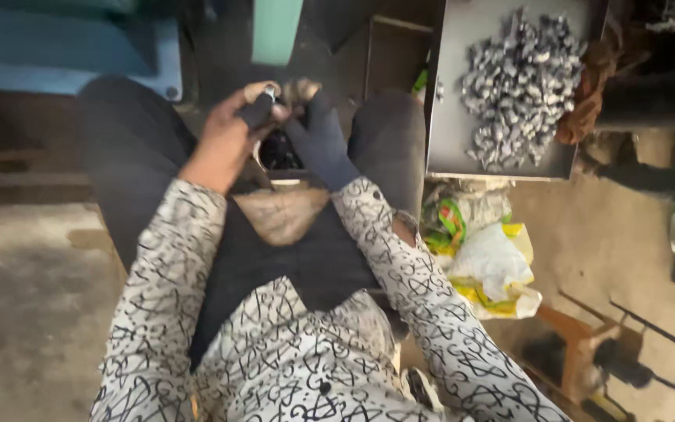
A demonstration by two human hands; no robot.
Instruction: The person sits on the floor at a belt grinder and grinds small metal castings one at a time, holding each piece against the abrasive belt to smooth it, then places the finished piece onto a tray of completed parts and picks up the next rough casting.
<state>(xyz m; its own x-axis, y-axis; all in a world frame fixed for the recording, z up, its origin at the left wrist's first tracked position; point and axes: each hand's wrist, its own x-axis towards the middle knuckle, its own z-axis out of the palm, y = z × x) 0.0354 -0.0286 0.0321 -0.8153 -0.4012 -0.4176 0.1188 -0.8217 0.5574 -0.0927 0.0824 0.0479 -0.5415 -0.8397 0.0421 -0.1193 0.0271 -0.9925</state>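
At far left lies a rough, dusty concrete floor [25, 312], with a blue plastic crate [72, 55] in the upper left of the frame. Just left of centre, the bare left hand [224, 137] has its fingers [258, 109] curled and pinching a small dark part with a shiny metal tip [266, 98]. It sits in the upper middle of the frame, between the knees. Touching it from the right, the right hand [318, 141] wears a dark knit glove; its fingers are closed on the same part. Both sleeves are white cloth with black scribbled lines. Upper right, a flat grey metal tray [451, 117] bears a heap of small, lumpy, silvery metal pieces [521, 86]. Below it lie crumpled white, yellow and green plastic bags [490, 262].
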